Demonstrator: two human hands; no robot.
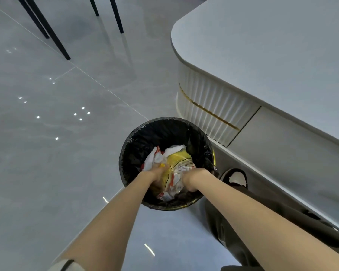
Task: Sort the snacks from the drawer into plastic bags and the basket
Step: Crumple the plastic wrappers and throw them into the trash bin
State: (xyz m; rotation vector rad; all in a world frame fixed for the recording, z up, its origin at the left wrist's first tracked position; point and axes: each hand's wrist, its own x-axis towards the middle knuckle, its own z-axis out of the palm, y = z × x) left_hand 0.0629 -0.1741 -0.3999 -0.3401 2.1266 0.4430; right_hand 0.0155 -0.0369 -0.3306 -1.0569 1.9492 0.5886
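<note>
Grey floor (pixel 47 133), white surface (pixel 272 55) beside it: likely settling the snack bag (pixel 177 165) into the lined basket (pixel 134 145).
It lies inside; right hand (pixel 191 180) grips its plastic, left hand (pixel 157 172) has its fingers buried, hold unclear. Next, probably: let go, fetch more.

So we count one black-lined basket (pixel 145 137) at 6 o'clock, two hands (pixel 157 173) in it, four black chair legs (pixel 52 34) at 11, one white table (pixel 272 45) at 2. The snack packets (pixel 179 161) are too jumbled to count.
</note>
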